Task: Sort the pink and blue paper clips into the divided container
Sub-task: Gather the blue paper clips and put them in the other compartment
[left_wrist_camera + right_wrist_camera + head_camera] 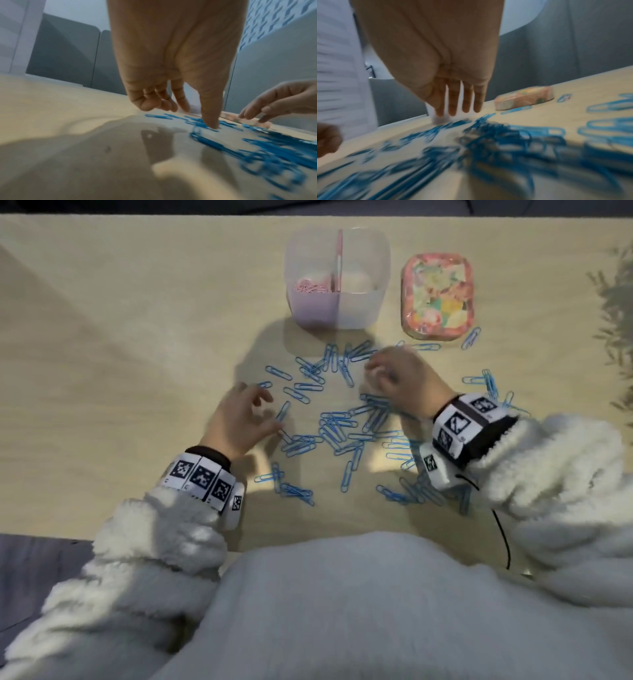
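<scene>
The clear divided container (363, 302) stands at the back of the table. Its left compartment holds pink paper clips (311, 285). Many blue paper clips (339, 426) lie scattered in front of it. My left hand (272, 412) is at the left edge of the scatter, fingers loosely curled. Its thumb (211, 121) presses a blue clip (202, 125) against the table. My right hand (376, 371) hovers low over the clips near the container, and its straight fingers (465, 102) point down. I see nothing held in it.
A pink flowered lid (438, 297) lies to the right of the container, with single blue clips (471, 337) beside it. More clips lie under my right wrist (411, 494). Bare wood (120, 371) spreads to the left.
</scene>
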Action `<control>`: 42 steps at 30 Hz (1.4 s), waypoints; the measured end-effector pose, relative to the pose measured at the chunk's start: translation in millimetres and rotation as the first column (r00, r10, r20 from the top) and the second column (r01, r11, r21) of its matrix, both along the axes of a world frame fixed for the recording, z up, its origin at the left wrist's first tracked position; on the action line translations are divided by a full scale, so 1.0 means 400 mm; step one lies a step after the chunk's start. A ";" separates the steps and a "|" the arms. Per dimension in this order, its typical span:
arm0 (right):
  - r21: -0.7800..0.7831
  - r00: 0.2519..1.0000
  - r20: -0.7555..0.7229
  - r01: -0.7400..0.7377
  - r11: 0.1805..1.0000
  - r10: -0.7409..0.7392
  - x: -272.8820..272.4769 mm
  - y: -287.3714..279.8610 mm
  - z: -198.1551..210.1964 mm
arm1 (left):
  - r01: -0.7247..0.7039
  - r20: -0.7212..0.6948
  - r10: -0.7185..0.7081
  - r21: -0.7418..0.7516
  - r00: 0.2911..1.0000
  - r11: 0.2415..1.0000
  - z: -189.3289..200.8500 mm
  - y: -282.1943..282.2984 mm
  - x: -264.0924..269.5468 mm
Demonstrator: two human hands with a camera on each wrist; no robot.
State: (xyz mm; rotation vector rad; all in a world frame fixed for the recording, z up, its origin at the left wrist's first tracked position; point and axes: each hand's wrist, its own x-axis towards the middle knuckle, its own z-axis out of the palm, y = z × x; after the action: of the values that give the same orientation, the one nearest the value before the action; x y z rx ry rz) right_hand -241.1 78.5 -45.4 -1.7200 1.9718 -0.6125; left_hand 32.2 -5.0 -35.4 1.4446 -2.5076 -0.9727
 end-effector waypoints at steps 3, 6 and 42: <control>0.126 0.960 -0.180 0.240 0.963 -0.216 -0.035 -0.065 -0.003 | -0.038 0.148 0.038 -0.005 0.988 0.999 0.009 -0.022 -0.005; 0.179 0.945 -0.271 0.234 0.956 -0.180 0.028 -0.111 -0.003 | -0.058 0.186 0.060 -0.016 0.981 0.998 -0.006 -0.039 -0.027; 0.006 0.872 0.182 0.461 0.887 -0.455 -0.108 -0.332 0.197 | 0.370 0.272 -0.375 0.073 0.886 0.926 0.026 -0.048 -0.158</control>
State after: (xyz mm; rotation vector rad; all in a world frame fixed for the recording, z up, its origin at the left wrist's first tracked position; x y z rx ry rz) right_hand -284.1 -54.1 33.3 -1.1584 2.2562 -0.9347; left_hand -30.9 -24.3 -25.1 1.1998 -3.0769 -0.8911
